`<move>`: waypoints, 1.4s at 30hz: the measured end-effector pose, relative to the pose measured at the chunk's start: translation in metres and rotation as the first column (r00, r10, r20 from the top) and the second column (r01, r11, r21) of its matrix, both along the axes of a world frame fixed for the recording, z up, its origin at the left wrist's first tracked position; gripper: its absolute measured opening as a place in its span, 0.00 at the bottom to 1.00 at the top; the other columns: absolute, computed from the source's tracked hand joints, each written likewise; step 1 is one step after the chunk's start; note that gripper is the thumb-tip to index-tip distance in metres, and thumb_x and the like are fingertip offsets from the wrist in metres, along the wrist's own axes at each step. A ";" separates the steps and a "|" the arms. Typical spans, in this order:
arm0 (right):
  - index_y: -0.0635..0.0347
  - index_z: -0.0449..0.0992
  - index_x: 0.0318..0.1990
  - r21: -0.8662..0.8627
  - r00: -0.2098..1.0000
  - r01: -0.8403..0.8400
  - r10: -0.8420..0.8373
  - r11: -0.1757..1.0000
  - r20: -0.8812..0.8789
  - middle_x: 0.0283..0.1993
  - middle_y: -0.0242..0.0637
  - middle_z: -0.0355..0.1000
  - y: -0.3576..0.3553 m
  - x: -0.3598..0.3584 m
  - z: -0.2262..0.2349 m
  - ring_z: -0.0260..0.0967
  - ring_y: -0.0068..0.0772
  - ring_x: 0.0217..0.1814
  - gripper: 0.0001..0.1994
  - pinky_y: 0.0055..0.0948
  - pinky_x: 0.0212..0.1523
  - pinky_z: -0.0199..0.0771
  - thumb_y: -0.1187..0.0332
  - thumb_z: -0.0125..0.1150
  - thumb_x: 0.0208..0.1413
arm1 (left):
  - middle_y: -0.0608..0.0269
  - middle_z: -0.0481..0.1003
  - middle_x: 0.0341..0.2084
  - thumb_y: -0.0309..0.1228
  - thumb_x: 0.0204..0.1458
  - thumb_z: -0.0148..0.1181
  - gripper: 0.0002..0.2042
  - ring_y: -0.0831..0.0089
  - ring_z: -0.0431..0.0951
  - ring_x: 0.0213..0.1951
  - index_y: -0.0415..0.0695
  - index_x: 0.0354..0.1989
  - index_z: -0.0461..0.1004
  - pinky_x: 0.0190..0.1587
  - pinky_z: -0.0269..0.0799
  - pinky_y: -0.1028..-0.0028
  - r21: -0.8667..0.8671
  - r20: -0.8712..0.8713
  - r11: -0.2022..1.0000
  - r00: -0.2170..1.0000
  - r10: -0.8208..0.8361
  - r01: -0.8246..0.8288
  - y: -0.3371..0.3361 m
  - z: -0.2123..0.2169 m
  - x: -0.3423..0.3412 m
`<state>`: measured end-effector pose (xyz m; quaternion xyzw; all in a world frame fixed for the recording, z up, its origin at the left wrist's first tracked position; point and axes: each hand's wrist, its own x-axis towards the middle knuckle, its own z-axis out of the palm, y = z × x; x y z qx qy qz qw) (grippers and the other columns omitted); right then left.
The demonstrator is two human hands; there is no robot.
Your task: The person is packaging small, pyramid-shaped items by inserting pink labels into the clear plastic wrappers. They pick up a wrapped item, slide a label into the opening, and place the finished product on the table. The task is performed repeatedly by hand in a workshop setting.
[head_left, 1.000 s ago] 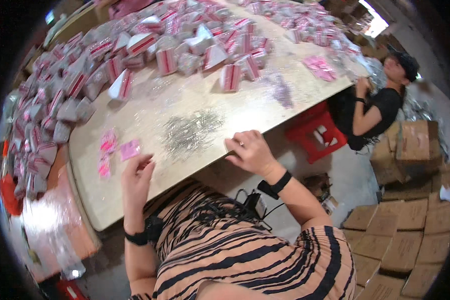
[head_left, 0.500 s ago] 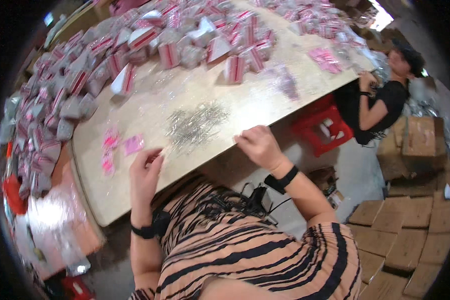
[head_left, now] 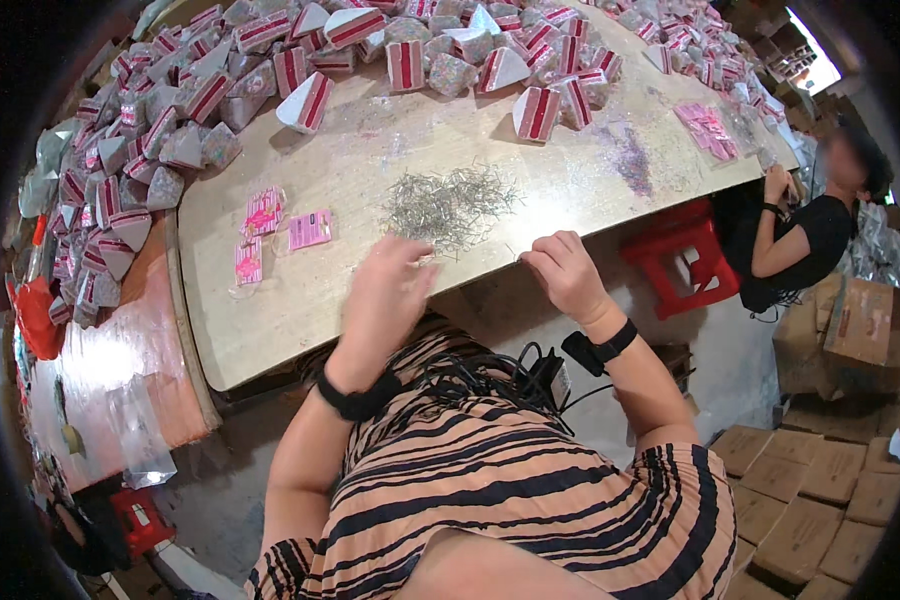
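Observation:
A loose pile of thin silvery metal pins (head_left: pixel 448 205) lies near the front edge of the pale table (head_left: pixel 340 140). My right hand (head_left: pixel 575 278) is just past the table edge, finger and thumb pinched on one thin metal pin (head_left: pixel 513 252) that sticks out toward the pile. At the pile's near left side is my left hand (head_left: pixel 385 305), smeared by motion. Its fingers bend toward the pins, and whether they hold anything is unclear. Left of the pile lie a flat pink card (head_left: pixel 310 229) and striped pink tags (head_left: pixel 263 211), with another pink tag (head_left: pixel 249 262) below them.
Heaped wedge-shaped, cake-slice-like pieces (head_left: pixel 305 104) line the table's far and left sides. More pink tags (head_left: pixel 706 130) lie at the right. A person in black (head_left: pixel 795 235) sits at the right end, near a red stool (head_left: pixel 682 262). Cardboard boxes (head_left: pixel 800 510) cover the lower right.
The view has shifted, so the table sits differently in the picture. My left hand has moved right, closer to the pile. My right hand remains near the table edge, its pin now visible.

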<state>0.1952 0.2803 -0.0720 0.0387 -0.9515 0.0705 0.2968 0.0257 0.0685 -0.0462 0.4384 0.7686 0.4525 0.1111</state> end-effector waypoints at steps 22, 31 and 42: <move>0.61 0.74 0.32 -0.188 0.973 -0.001 -0.043 0.982 -0.227 0.32 0.37 0.69 -0.013 -0.021 0.023 0.67 0.41 0.33 0.10 0.35 0.36 0.68 0.78 0.64 0.39 | 0.60 0.76 0.21 0.26 0.52 0.60 0.06 0.73 0.75 0.25 0.35 0.29 0.75 0.29 0.70 0.78 0.172 0.388 0.977 0.904 -0.182 0.123 0.074 -0.002 0.022; 0.58 0.73 0.31 -0.075 0.963 -0.206 0.189 0.976 -0.191 0.31 0.35 0.67 -0.027 -0.072 0.054 0.67 0.38 0.35 0.09 0.34 0.38 0.69 0.76 0.62 0.37 | 0.65 0.76 0.23 0.28 0.54 0.60 0.07 0.81 0.74 0.26 0.35 0.32 0.77 0.30 0.69 0.81 0.155 0.518 0.985 0.844 -0.143 0.072 0.024 0.013 -0.036; 0.62 0.77 0.30 -0.333 0.983 -0.134 0.083 0.933 -0.165 0.30 0.39 0.67 -0.040 -0.097 0.058 0.67 0.40 0.33 0.07 0.34 0.32 0.68 0.81 0.64 0.41 | 0.48 0.72 0.42 0.37 0.41 0.66 0.21 0.51 0.70 0.49 0.40 0.44 0.74 0.50 0.67 0.58 -0.402 -0.457 0.846 0.877 0.145 -0.350 -0.087 0.033 -0.122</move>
